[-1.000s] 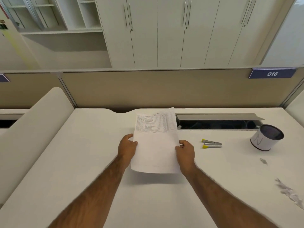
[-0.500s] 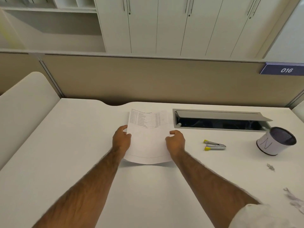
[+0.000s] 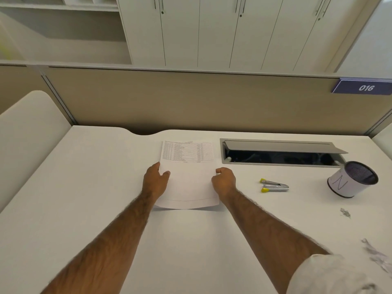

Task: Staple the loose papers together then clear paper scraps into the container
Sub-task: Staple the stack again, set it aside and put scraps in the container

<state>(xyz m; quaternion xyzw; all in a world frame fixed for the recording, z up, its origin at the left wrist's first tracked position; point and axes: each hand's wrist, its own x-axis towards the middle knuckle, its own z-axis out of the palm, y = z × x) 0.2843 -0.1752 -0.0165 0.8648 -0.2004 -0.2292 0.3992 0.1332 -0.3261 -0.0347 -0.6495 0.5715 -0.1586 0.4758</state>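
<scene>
1. A single view comes from a camera worn on the person's head. It sits above the near edge of the bench and looks forward and down.
2. It faces the beige partition along the bench's far side, with cabinet doors filling the top of the frame.
3. The wide angle distorts the frame: the cabinet doors fan outward towards the top.
4. Both forearms enter from the bottom edge, close to the lens. The left hand and right hand hold the papers near the centre.
5. The container stands far right, and the right border cuts off the paper scraps.
</scene>
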